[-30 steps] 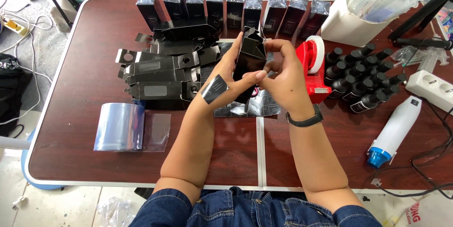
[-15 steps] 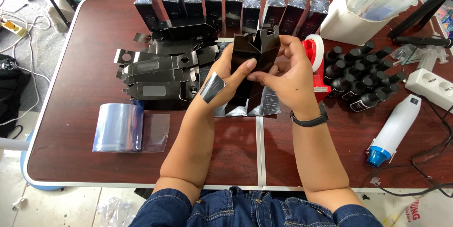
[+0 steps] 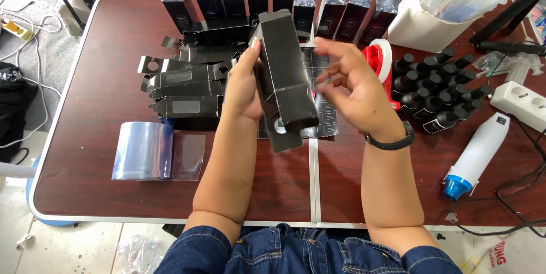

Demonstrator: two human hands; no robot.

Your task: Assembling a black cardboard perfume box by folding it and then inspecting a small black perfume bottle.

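Held box [image 3: 284, 75] above the tabletop [image 3: 96, 52], between the fingers [image 3: 250, 58] of the left hand [image 3: 242, 89] and the right hand [image 3: 355, 89]. Left of the fingers, stacked flat cartons [image 3: 182, 83]; nearer and further left, a film roll [image 3: 142, 150]. Beyond the fingers, a row of upright boxes [image 3: 284, 1]. Right of them, a tape dispenser [image 3: 380, 60], then bottles [image 3: 438, 89], with a heat gun [image 3: 475, 157] nearer.

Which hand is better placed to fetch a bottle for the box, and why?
Probably the right hand. It is open and free, and the bottles stand just to its right, beside the tape dispenser. The left hand is shut on the box, further away.
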